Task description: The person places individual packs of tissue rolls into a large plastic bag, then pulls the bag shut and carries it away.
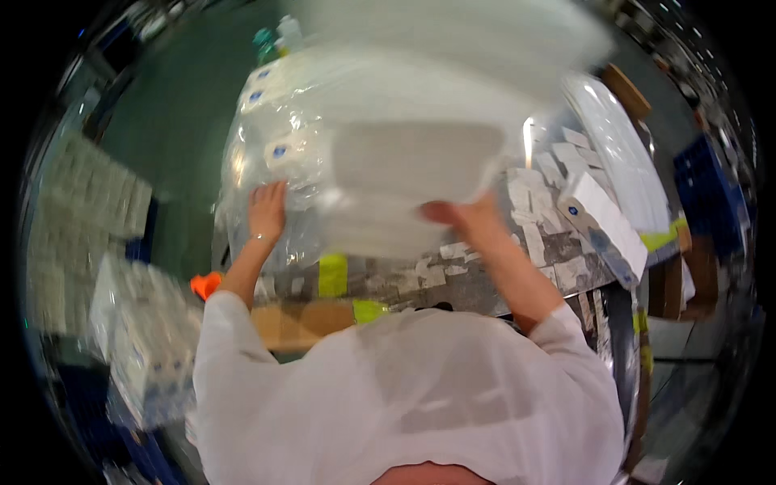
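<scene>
Slippage threatened: right hand (465,217) pinched the blurred white stack (412,182) underneath, left hand (267,208) lay flat, open, on the plastic-wrapped bundle (279,153) beside that stack.

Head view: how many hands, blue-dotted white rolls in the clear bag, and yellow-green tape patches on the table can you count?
Hands: 2, left hand and right hand
Blue-dotted white rolls in the clear plastic bag: 3
Yellow-green tape patches: 2
Total: 7
</scene>
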### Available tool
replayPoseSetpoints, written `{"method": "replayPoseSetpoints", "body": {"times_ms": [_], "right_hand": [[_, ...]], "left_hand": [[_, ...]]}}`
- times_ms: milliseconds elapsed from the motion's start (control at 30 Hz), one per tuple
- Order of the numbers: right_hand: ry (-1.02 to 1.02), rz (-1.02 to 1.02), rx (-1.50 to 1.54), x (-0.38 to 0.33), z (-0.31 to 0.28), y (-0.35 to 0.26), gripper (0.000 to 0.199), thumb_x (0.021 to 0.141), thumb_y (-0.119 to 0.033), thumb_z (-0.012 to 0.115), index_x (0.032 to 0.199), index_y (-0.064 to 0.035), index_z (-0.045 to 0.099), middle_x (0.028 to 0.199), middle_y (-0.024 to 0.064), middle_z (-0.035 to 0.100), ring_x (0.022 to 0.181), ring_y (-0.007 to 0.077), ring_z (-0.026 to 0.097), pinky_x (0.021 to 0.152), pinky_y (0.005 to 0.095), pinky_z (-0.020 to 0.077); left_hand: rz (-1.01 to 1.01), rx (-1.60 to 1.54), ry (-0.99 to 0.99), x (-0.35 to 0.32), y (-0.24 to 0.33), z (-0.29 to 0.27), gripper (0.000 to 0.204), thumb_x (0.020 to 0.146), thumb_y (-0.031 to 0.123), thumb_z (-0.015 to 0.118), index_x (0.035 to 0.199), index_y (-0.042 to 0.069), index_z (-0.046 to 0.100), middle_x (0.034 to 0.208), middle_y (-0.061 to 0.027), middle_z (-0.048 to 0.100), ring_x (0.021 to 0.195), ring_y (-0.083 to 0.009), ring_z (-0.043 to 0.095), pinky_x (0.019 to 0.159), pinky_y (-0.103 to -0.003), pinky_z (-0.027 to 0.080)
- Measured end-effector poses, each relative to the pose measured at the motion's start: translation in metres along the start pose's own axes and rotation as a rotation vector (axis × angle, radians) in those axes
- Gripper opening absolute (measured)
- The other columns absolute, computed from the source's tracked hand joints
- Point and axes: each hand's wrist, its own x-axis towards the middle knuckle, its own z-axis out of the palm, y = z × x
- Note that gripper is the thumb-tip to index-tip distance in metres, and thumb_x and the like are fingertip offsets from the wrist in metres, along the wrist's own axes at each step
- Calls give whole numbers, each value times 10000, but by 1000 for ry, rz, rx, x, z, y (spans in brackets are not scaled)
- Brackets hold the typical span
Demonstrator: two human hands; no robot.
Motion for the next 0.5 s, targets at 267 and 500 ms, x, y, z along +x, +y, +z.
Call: {"method": "replayPoseSetpoints", "body": {"times_ms": [267,500], "right_hand": [[-284,-907,-470,71,109,73,702,555,-221,745,1133,-23,398,1066,162,413,1015,311,399,896,398,306],[-119,-850,-956,127,49,104,613,566,-163,667,1105,-18,412,1053,178,439,1036,353,404,936,448,255]], "left_hand": [[-100,-1180,206,85,-34,-141,125,791,55,528,854,6,624,649,60,514,577,-17,425,517,-164,335],[-188,-1350,247,70,-93,-145,82,767,25,557,821,-1,613,698,41,544,621,-27,439,556,-164,342]]}}
